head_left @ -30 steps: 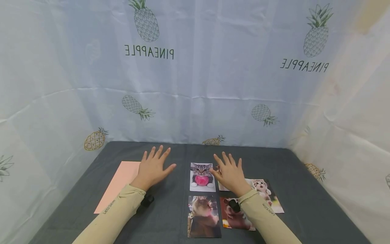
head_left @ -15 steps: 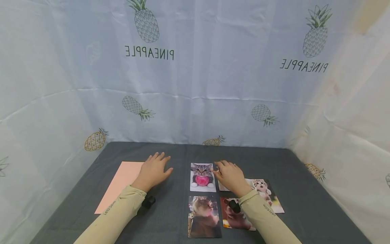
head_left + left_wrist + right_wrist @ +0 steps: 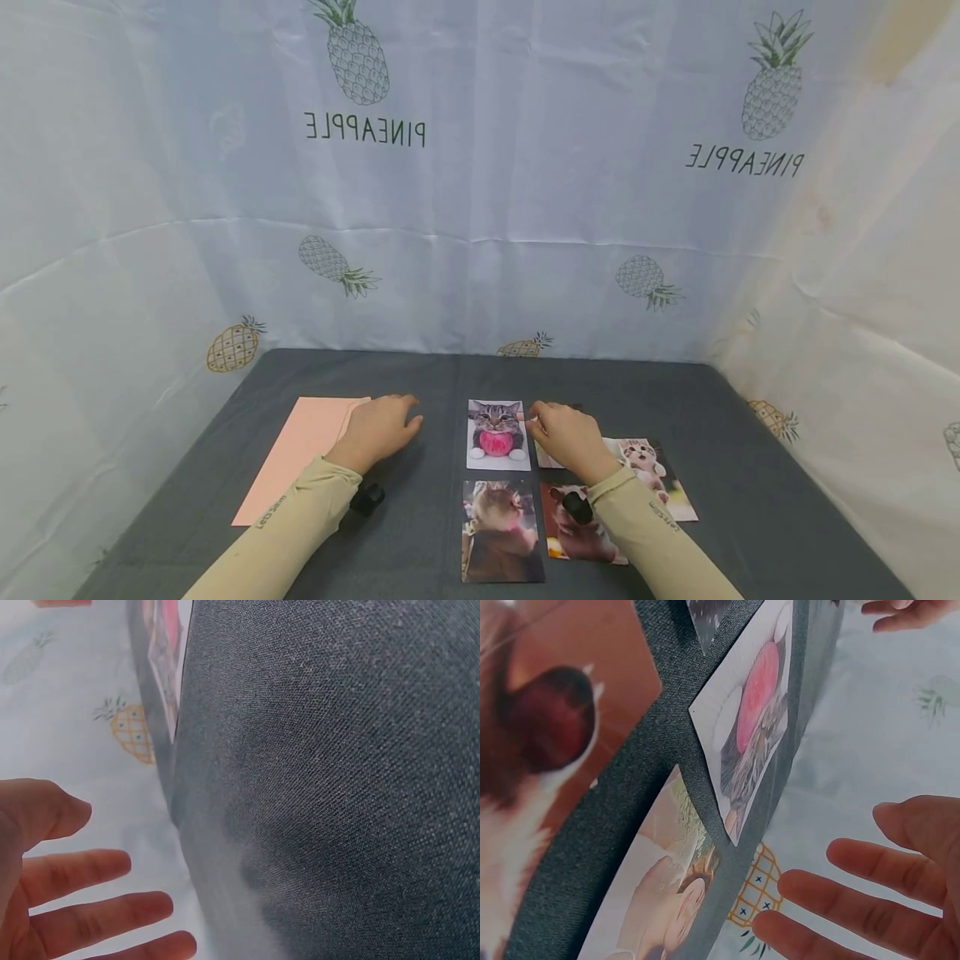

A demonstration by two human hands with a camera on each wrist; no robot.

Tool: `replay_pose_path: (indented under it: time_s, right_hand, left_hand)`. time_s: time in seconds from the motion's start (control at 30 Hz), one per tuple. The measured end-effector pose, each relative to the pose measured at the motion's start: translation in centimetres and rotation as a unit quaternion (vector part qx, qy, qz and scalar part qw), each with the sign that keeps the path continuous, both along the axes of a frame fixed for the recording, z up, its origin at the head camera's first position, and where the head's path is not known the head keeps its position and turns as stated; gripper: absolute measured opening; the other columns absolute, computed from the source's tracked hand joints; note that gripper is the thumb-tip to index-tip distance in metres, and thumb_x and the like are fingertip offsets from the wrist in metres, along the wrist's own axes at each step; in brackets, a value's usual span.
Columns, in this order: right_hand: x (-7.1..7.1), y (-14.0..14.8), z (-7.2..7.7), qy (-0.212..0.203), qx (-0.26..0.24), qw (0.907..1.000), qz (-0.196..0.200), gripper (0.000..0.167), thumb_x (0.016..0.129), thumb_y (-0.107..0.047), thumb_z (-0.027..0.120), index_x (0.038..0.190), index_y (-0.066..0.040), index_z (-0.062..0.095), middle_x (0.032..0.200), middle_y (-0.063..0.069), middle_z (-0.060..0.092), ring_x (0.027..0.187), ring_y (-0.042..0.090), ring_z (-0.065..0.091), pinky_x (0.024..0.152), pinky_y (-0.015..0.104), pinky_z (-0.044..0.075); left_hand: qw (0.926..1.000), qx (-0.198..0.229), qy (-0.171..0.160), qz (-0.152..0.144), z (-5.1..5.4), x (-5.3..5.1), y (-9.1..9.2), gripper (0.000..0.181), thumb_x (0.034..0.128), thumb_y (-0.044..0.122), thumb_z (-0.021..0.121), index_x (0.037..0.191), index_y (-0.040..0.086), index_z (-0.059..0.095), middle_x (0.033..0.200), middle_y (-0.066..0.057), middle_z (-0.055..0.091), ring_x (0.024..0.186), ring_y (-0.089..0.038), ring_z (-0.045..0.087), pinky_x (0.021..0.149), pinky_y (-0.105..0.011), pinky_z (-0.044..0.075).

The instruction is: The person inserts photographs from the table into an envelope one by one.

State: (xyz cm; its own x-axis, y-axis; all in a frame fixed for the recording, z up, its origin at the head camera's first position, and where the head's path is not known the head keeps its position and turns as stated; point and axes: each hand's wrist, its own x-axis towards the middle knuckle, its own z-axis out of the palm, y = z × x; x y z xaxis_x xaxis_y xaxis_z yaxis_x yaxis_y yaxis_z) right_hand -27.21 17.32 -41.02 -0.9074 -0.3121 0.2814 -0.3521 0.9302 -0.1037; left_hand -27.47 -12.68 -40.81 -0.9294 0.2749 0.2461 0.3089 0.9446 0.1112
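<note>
The person's left forearm (image 3: 281,537) slants inward from the bottom of the head view, left of centre; the right forearm (image 3: 656,537) mirrors it. From where I stand, left hand (image 3: 377,433) and right hand (image 3: 570,437) flank the lower middle, backs up, fingers (image 3: 105,911) loosely bent (thumbs (image 3: 56,811) apart from them, the wrist views show).

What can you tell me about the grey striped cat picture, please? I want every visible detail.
The cat picture is a thin rectangle, seemingly printed paper or card. It shows a grey striped cat with white paws and a pink round object under its chin, on a pale background. It lies flat, face up, on the dark grey cloth; a gap separates it from the picture nearer the person. The right hand is close beside its right edge, apparently not touching.
</note>
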Motion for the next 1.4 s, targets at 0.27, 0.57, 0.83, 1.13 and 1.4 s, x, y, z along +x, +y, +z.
replay_pose_path:
  time_s: [0.27, 0.57, 0.83, 1.13, 1.4]
  right_hand:
    - [0.0, 0.1, 0.0, 0.006, -0.009, 0.9999, -0.004, 0.016, 0.092, -0.029, 0.065, 0.098, -0.015, 0.069, 0.082, -0.002, 0.07, 0.058, 0.01, 0.059, 0.05, 0.033, 0.049]
    - [0.2, 1.0, -0.2, 0.015, -0.011, 0.9998, -0.006, 0.015, 0.091, -0.032, 0.066, 0.095, -0.017, 0.068, 0.083, -0.002, 0.071, 0.062, 0.013, 0.063, 0.049, 0.033, 0.049]
    - [1.1, 3.3, 0.3, 0.023, -0.017, 0.9995, -0.013, 0.012, 0.091, -0.027, 0.067, 0.093, -0.015, 0.068, 0.074, -0.003, 0.064, 0.052, 0.008, 0.05, 0.045, 0.028, 0.04]
    - [2.6, 7.0, 0.7, -0.012, -0.021, 0.9991, -0.036, 0.015, 0.092, -0.026, 0.065, 0.102, -0.014, 0.068, 0.096, 0.003, 0.07, 0.066, 0.013, 0.061, 0.055, 0.034, 0.049]
    - [4.0, 10.6, 0.6, -0.051, -0.023, 0.997, -0.054, 0.024, 0.093, -0.025, 0.064, 0.112, -0.011, 0.067, 0.108, 0.009, 0.07, 0.08, 0.023, 0.068, 0.063, 0.044, 0.054]
  left_hand:
    - [1.0, 0.002, -0.009, -0.002, 0.1, -0.1, 0.1, 0.03, 0.092, 0.031, 0.063, 0.114, 0.011, 0.069, 0.104, -0.008, 0.072, 0.072, -0.017, 0.067, 0.054, -0.033, 0.05]
    - [0.9988, 0.025, -0.04, 0.008, 1.1, -0.1, -1.2, 0.033, 0.0938, 0.03, 0.061, 0.121, 0.013, 0.066, 0.107, -0.009, 0.071, 0.05, -0.009, 0.051, 0.04, -0.027, 0.035]
    - [0.9979, 0.03, -0.054, 0.021, 2.1, 0.5, -4.3, 0.034, 0.0947, 0.029, 0.059, 0.124, 0.012, 0.064, 0.113, -0.012, 0.069, 0.052, -0.009, 0.051, 0.041, -0.028, 0.035]
    - [0.9975, 0.04, -0.048, 0.032, 2.0, 1.8, -8.3, 0.033, 0.0948, 0.024, 0.059, 0.124, 0.008, 0.063, 0.112, -0.015, 0.069, 0.058, -0.017, 0.06, 0.044, -0.031, 0.04]
    - [0.9984, 0.02, -0.025, 0.047, 1.1, 2.5, -11.6, 0.036, 0.091, 0.021, 0.061, 0.122, 0.003, 0.063, 0.118, -0.02, 0.066, 0.1, -0.038, 0.065, 0.068, -0.05, 0.054]
